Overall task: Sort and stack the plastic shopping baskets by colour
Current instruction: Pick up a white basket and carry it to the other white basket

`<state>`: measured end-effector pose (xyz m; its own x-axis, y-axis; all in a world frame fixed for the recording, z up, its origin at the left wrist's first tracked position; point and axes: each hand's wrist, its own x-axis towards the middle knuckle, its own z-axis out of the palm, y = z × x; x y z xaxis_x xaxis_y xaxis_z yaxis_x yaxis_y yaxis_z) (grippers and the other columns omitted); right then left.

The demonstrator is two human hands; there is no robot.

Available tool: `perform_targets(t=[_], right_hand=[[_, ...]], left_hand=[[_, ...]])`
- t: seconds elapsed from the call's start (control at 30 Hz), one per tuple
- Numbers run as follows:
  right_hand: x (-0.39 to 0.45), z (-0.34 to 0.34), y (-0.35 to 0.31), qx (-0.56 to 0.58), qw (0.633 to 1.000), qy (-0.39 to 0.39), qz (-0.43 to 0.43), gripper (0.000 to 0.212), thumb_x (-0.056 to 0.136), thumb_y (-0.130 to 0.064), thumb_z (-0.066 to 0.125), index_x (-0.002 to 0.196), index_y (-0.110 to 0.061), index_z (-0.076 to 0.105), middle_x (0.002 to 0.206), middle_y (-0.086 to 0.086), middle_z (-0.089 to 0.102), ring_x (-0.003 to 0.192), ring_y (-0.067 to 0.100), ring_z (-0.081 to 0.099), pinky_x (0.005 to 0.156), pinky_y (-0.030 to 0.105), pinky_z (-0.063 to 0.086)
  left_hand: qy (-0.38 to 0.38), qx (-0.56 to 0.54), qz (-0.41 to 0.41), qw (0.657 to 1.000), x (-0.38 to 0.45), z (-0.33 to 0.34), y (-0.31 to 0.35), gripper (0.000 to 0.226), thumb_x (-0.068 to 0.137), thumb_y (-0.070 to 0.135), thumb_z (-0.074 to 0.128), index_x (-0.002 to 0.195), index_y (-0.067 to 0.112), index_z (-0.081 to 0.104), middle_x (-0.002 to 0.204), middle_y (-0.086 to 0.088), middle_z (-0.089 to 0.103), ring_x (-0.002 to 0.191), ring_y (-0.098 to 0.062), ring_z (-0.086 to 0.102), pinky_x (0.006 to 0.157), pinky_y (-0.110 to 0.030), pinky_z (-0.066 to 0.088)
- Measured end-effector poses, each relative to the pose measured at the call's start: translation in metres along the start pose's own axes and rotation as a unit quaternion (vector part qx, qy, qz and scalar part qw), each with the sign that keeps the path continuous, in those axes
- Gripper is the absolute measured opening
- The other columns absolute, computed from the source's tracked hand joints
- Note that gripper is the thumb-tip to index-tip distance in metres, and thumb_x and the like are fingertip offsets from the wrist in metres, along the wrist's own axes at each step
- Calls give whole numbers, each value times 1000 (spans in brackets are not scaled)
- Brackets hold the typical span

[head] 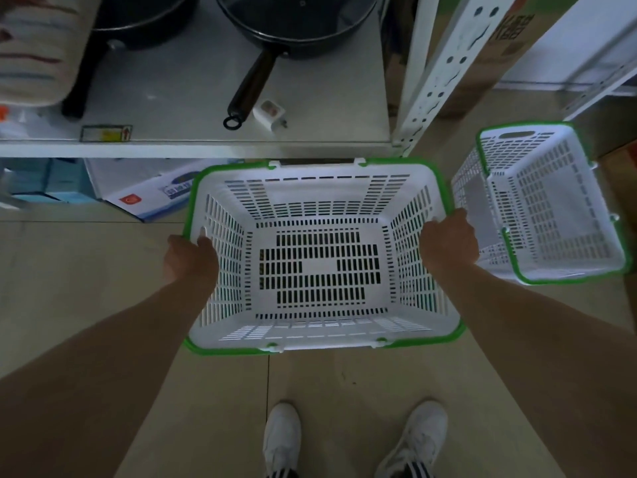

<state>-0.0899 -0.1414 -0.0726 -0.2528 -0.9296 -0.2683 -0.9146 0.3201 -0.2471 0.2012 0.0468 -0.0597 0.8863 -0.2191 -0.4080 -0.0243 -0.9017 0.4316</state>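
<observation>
From the head camera, looking down: you hold a white basket with a green rim (324, 257) in front of you, above the tiled floor (86, 270) and just out from the front edge of a white shelf (193, 146). It is upright, mouth open to you, empty, with its long axis running from your left to your right. Your left hand (191, 258) is clamped on the left short side, fingers curled over the rim and inside the slotted wall. Your right hand (448, 241) is clamped on the right short side in the same way. Both arms are stretched forward, the hands apart by the length of the basket.

The relation that matters lies to your right. A second white basket with a green rim (548, 201) rests on the floor just beside the right-hand corner post of the shelf (444, 70). It is tipped, its mouth turned up and toward you, its long axis running away from you. Your right hand is the nearer one, close to its left wall. Being the same colour, the two likely belong together, so expect to swing the held basket rightward and turn it to match.

Both baskets have slotted walls and floors, and folded handles. On the shelf sit two dark pans (296, 25). Your white shoes (282, 439) show at the bottom edge.
</observation>
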Motion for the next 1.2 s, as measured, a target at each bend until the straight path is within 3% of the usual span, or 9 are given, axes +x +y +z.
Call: perform_targets(t=[0.33, 0.5, 0.83, 1.03, 1.2], right_hand=[[18, 46, 21, 21, 998, -44, 30, 43, 98, -22, 43, 135, -1, 42, 129, 16, 59, 113, 35, 60, 94, 44, 48], [25, 60, 30, 0, 997, -70, 27, 34, 97, -19, 41, 126, -2, 45, 124, 17, 60, 109, 35, 61, 87, 40, 48], [35, 83, 43, -8, 995, -103, 14, 35, 100, -21, 43, 126, 1, 45, 131, 21, 51, 117, 35, 54, 92, 38, 45], [36, 88, 43, -39, 995, -88, -2, 31, 98, -20, 45, 123, -1, 48, 129, 18, 51, 118, 34, 53, 93, 39, 45], [41, 85, 45, -107, 991, -65, -42, 25, 99, -21, 45, 115, -3, 51, 119, 15, 59, 110, 32, 59, 80, 35, 43]], left_hand=[[-12, -1, -15, 1000, 19, 55, -14, 51, 99, 27, 47, 134, -9, 40, 137, -29, 49, 125, -43, 50, 105, -50, 41], [-3, 19, -21, 1000, 24, 75, -19, 49, 98, 23, 49, 133, -11, 41, 139, -30, 46, 127, -43, 48, 106, -49, 40], [-17, 54, -69, 996, 28, 102, -28, 53, 95, 31, 51, 132, -6, 41, 134, -28, 50, 119, -46, 54, 99, -56, 46], [7, 97, -75, 992, 29, 110, -29, 51, 94, 20, 53, 135, -7, 37, 142, -26, 41, 129, -42, 43, 104, -52, 39], [12, 126, -86, 988, 33, 113, -27, 50, 93, 12, 53, 136, -6, 37, 143, -25, 37, 131, -40, 38, 104, -50, 36]])
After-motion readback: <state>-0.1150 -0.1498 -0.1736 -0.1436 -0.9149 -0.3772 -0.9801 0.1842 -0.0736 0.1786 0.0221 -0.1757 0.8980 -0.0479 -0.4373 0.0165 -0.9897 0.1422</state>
